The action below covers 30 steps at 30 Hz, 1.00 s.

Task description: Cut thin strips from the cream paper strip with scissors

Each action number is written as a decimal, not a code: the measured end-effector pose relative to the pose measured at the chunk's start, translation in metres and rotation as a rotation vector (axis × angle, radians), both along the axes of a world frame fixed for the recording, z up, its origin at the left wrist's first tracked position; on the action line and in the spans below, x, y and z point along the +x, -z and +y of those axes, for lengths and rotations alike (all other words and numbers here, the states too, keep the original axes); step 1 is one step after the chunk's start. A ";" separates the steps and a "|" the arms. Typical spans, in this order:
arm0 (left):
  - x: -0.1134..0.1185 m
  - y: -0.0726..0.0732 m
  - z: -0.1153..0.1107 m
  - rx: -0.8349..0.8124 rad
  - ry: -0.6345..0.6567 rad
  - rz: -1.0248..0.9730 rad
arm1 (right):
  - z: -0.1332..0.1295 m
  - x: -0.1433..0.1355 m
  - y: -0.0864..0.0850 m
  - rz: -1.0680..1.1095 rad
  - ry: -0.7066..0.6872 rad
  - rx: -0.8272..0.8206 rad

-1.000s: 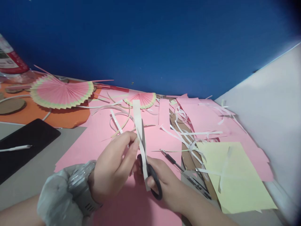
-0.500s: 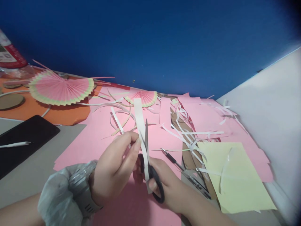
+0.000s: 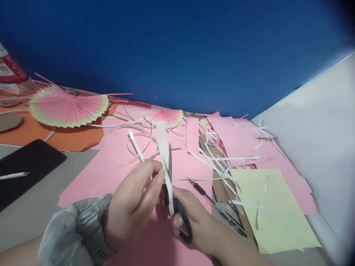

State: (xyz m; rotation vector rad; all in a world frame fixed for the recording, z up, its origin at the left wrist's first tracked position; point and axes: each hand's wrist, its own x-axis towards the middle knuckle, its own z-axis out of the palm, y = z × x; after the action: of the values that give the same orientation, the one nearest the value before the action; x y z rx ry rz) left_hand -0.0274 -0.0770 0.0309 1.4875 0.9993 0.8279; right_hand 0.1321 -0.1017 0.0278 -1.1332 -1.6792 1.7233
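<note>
My left hand (image 3: 138,195) pinches a long pale paper strip (image 3: 163,142) near its middle, between thumb and fingertips. With my right hand (image 3: 191,210) I grip black-handled scissors (image 3: 181,218), their blades pointing away from me along the strip. The blades lie against the strip, with its lower end hanging over the handles by my right thumb. Beneath both hands is a large sheet of pink paper (image 3: 191,168). A thin white strip (image 3: 135,144) stands out just beyond my left fingers; whether I hold it, I cannot tell.
Pleated pink-and-yellow paper fans, one large (image 3: 69,107) and one small (image 3: 165,116), lie toward the blue wall (image 3: 177,51). A black pen (image 3: 201,188), white paper scraps (image 3: 216,159) and a yellow sheet (image 3: 277,210) are at right. A black tablet-like slab (image 3: 33,166) lies left.
The whole view has shifted slightly, so things appear a little lower and further left. Both hands keep their hold on the strip and the scissors.
</note>
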 end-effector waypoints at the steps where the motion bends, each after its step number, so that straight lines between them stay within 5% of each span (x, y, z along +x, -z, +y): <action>1: 0.000 0.000 0.000 -0.004 -0.005 -0.003 | 0.000 0.000 0.000 0.001 0.005 -0.010; 30: 0.002 -0.001 -0.001 0.055 -0.018 0.092 | 0.000 0.000 0.002 0.012 0.021 0.042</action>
State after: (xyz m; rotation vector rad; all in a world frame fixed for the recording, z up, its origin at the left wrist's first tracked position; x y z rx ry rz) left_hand -0.0258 -0.0775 0.0323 1.5770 1.0669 0.8119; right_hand 0.1321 -0.1017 0.0257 -1.1158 -1.6822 1.6714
